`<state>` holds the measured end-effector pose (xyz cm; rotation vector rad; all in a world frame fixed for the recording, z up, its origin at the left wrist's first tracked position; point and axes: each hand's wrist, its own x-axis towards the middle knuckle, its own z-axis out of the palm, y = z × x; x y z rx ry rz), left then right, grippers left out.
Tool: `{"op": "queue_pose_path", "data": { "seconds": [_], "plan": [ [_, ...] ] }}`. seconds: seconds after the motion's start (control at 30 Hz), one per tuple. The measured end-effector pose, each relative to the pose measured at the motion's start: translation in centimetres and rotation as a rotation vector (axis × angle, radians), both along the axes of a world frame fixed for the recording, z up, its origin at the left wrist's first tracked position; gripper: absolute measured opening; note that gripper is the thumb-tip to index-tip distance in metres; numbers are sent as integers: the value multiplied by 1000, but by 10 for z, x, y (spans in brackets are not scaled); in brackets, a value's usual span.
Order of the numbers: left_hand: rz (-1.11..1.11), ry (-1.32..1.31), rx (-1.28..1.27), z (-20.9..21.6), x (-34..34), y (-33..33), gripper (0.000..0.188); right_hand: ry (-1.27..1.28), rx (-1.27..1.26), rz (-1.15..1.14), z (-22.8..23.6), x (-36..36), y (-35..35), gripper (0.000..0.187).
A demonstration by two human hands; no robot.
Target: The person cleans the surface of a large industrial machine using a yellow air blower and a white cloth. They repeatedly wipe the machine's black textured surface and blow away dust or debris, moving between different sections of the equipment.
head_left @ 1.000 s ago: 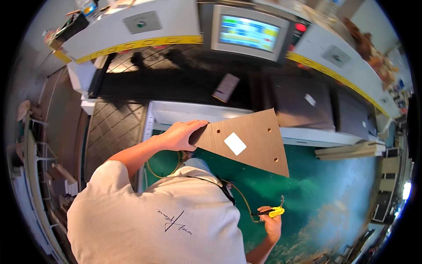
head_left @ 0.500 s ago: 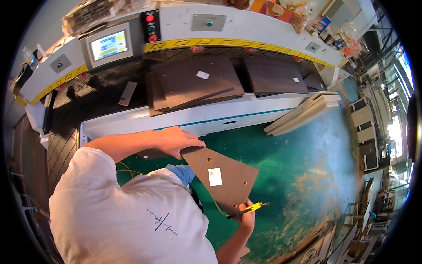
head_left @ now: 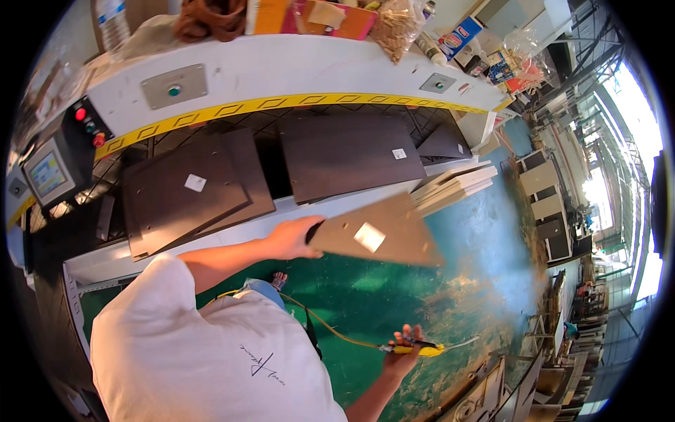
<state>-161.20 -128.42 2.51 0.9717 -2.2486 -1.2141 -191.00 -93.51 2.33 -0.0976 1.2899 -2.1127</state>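
Note:
My left hand point(head_left: 292, 238) is closed on the narrow end of a brown board point(head_left: 402, 238), lifted out in front of me over the green floor. The board widens away from the hand, bears a white label and a few holes, and its far edge is blurred. Lower down and apart from the board, my right hand point(head_left: 402, 357) grips a yellow air blow gun point(head_left: 430, 350) with a thin nozzle pointing right. From its back end a yellow hose point(head_left: 327, 327) runs toward my waist.
Dark brown boards point(head_left: 344, 151) lie on the machine bed ahead, beneath a white beam point(head_left: 281, 70) with a yellow strip. Pale boards point(head_left: 457, 186) lean at the bed's right end. A control screen point(head_left: 48, 174) stands at left. Panels and frames point(head_left: 485, 394) are at lower right.
The board has swung up and right, toward the machine, with my left hand still on it. My right hand has come away from the board with the blow gun. The view has shifted right.

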Motion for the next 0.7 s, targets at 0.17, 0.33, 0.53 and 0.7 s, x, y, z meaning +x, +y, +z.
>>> {"op": "queue_pose_path", "data": {
  "seconds": [0.17, 0.33, 0.53, 0.7],
  "plan": [
    [243, 56, -74, -9, -183, -114, 96, 99, 518, 183, -70, -10, -26, 39],
    [308, -85, -39, 12, -356, -236, 90, 208, 577, 134, -94, -35, -92, 38],
    [373, -237, -53, -10, -523, -339, 51, 394, 680, 413, -125, -164, -156, 39],
    [357, -369, -42, -45, -621, -396, 39, 153, 660, 474, -120, -282, -190, 37]
  ]
}}
